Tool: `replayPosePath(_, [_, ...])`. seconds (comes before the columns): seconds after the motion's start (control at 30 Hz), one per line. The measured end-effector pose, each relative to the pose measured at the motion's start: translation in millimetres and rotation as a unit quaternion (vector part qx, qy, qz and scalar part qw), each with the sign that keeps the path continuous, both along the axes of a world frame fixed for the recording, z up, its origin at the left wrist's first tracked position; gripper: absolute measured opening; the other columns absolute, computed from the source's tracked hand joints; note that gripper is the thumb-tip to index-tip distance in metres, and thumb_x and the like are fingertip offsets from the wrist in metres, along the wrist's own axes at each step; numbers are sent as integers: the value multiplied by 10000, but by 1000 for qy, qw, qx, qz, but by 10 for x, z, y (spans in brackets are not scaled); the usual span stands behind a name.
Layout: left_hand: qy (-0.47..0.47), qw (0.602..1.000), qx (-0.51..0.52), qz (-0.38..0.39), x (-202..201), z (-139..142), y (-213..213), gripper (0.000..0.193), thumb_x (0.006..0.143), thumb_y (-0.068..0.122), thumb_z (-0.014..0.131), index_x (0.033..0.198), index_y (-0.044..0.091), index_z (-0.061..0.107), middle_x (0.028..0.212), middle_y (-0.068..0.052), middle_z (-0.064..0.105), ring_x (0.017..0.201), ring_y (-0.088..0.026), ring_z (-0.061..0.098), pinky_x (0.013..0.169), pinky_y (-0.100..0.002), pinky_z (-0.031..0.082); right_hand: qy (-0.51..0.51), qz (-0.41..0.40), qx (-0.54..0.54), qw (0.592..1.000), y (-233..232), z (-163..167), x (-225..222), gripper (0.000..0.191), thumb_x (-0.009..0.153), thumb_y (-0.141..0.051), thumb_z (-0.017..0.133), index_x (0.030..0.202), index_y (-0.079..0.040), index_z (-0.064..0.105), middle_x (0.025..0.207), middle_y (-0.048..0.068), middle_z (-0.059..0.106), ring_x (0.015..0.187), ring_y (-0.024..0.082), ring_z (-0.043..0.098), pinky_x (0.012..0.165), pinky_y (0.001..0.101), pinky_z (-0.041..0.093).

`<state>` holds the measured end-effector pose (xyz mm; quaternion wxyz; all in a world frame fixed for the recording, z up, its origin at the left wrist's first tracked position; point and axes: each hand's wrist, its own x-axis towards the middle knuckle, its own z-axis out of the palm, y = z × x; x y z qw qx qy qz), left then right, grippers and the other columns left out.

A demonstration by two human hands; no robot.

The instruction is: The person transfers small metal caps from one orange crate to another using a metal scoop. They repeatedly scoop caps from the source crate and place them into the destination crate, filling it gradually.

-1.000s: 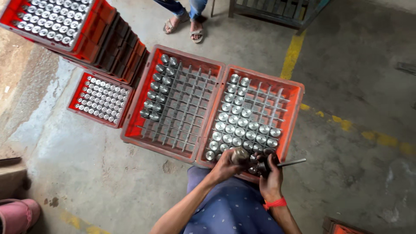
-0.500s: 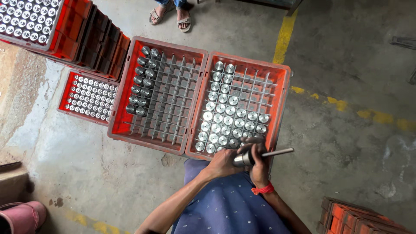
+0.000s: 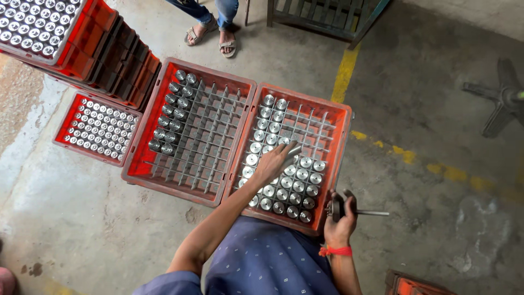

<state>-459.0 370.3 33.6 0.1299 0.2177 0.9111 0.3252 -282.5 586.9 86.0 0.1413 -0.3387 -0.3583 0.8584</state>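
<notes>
Over the right-hand red crate [image 3: 337, 143], your left hand [image 3: 271, 162] reached out with its fingers pinched around a short, shiny metal cylinder [image 3: 293, 151], holding it tilted just above the grid of cells. Around that hand, rows of round, polished steel parts [image 3: 295, 186] stood upright in the crate's grey divider cells, filling the near rows and the left column, while the far right cells stood bare. Your right hand [image 3: 339, 223] was closed around a dark metal tool [image 3: 349, 208], a chunky round head with a thin straight rod sticking out to the right, held just off the crate's near right corner. A red band [image 3: 335, 251] circled that wrist, and your blue dotted shirt [image 3: 273, 262] filled the bottom of the view.

Touching the first crate on its left sat a second red plastic crate [image 3: 150, 143] with the same grey lattice; only its left two columns held steel cylinders [image 3: 170, 117]. Further left, a smaller, shallower red tray [image 3: 61, 131] lay on the floor, packed tight with small silvery round caps. Behind it rose a stack of red crates [image 3: 90, 41], the top one full of the same shiny round tops.

Rough, stained concrete floor [image 3: 426, 109] carried everything, marked by a worn yellow painted line [image 3: 345, 71]. Beyond the crates stood another person's feet in sandals [image 3: 212, 35], beside a green metal frame [image 3: 322, 16].
</notes>
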Motion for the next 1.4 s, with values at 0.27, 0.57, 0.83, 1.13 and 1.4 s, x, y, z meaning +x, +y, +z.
replayPosePath(0.27, [116, 975, 179, 61, 148, 402, -185, 289, 971, 107, 671, 1258, 115, 701, 1163, -124, 715, 904, -295, 722, 723, -402, 589, -8, 33, -2, 999, -162, -207, 219, 257, 1090, -282, 552, 1230, -79, 624, 1148, 87, 692, 1069, 198, 661, 874, 324, 490])
replayPosePath(0.57, [126, 948, -78, 282, 500, 565, -2356, 551, 684, 23, 737, 1225, 119, 709, 1147, -150, 683, 1123, -371, 631, 975, -448, 525, -21, 34, -4, 999, -288, -266, 321, 282, 1118, -317, 516, 1258, -85, 594, 1193, 77, 674, 1127, 218, 644, 1038, 370, 489])
replayPosePath(0.83, [199, 913, -227, 275, 259, 263, -3243, 454, 721, 141, 794, 1163, 88, 708, 1387, -188, 521, 1351, -377, 440, 1055, -476, 400, -31, 86, -9, 996, -797, -232, 71, 279, 1124, -265, 478, 1268, -62, 605, 1141, 60, 685, 1070, 227, 650, 1036, 386, 495])
replayPosePath(1.13, [263, 898, 168, 311, 606, 1064, -3234, 484, 787, 290, 889, 1171, 44, 728, 1218, -147, 684, 1151, -275, 670, 983, -427, 571, -83, 124, -15, 989, -957, -128, 174, 274, 1108, -301, 482, 1188, -76, 614, 1034, 120, 709, 1048, 233, 669, 945, 380, 539])
replayPosePath(1.4, [-156, 918, 253, 263, 862, 681, -1269, 247, 817, 121, 787, 1047, 92, 704, 761, -47, 728, 693, -121, 649, 630, -331, 560, -28, 166, -11, 986, -1141, 138, -139, 233, 1085, -244, 535, 1201, -67, 630, 1119, 105, 715, 1019, 211, 688, 918, 348, 526])
